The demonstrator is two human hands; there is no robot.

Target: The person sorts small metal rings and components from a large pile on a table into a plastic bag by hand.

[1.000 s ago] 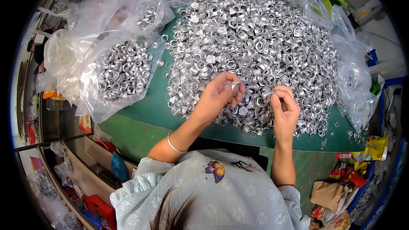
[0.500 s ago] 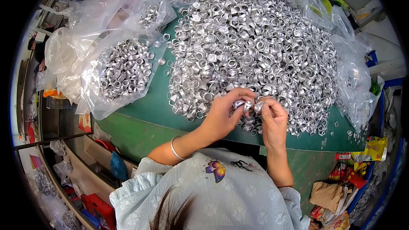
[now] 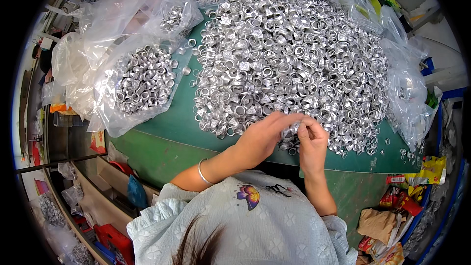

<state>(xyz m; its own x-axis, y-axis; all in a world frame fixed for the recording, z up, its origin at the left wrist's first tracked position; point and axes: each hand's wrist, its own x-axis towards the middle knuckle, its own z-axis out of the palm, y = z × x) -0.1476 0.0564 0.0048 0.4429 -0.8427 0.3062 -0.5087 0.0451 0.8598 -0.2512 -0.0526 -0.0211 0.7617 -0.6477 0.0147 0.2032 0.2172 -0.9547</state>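
Green table [image 3: 167,127] bears silver ring heap [image 3: 289,54], ring-filled bags [image 3: 140,81].

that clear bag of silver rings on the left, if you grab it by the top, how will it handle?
The clear bag is thin, crumpled film, so likely floppy and sagging. It is packed with metal rings, so probably heavy for its size. Its mouth lies open, so rings may spill if it tips.

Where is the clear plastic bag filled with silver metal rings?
In the head view, the clear plastic bag of silver rings lies on the green table, left of the big loose ring pile.
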